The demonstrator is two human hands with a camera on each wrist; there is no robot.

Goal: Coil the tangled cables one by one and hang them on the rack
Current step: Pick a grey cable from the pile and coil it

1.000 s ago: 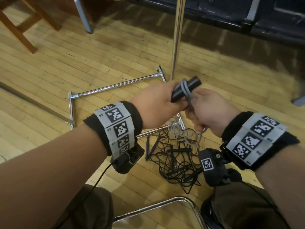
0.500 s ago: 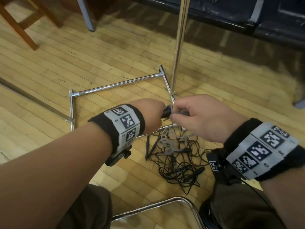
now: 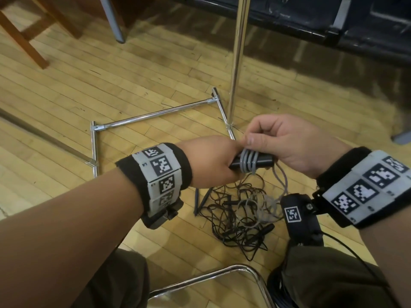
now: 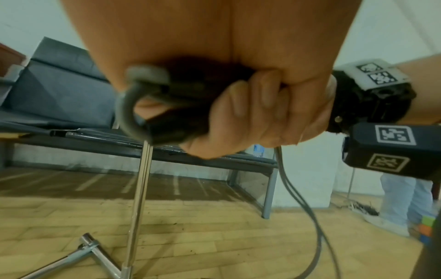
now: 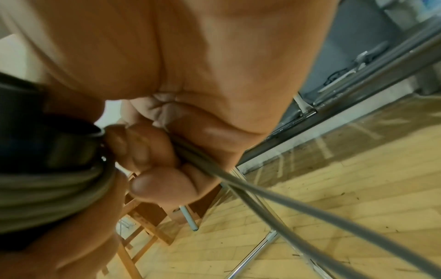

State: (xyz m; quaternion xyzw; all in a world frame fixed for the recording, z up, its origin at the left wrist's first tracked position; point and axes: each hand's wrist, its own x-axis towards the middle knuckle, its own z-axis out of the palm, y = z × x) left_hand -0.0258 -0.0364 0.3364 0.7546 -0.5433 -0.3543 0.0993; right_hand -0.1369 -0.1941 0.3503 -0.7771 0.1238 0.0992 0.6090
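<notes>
My left hand [image 3: 213, 161] grips a black cylindrical handle [image 3: 263, 162] held level above the floor. A grey cable [image 3: 249, 162] is wound round it in several tight turns. My right hand [image 3: 287, 141] pinches the grey cable [image 5: 274, 190] just above the turns, and two strands trail down to a tangle of thin black cables [image 3: 238, 216] on the floor. In the left wrist view the curled fingers [image 4: 250, 113] close round the handle [image 4: 176, 117], with a grey cable loop [image 4: 126, 113] at its end. The chrome rack pole [image 3: 236, 63] rises just behind my hands.
The rack's chrome base frame [image 3: 155, 113] lies on the wooden floor. A dark bench [image 4: 71, 90] stands behind the pole, wooden furniture legs [image 3: 20, 38] at far left, a chrome chair frame [image 3: 211, 276] near my knees. A person's legs [image 4: 403, 203] stand at right in the left wrist view.
More turns of grey cable now lie round the handle. Both hands dropped lower, then the handle turned level, and my right hand moved above it, pinching the cable.
</notes>
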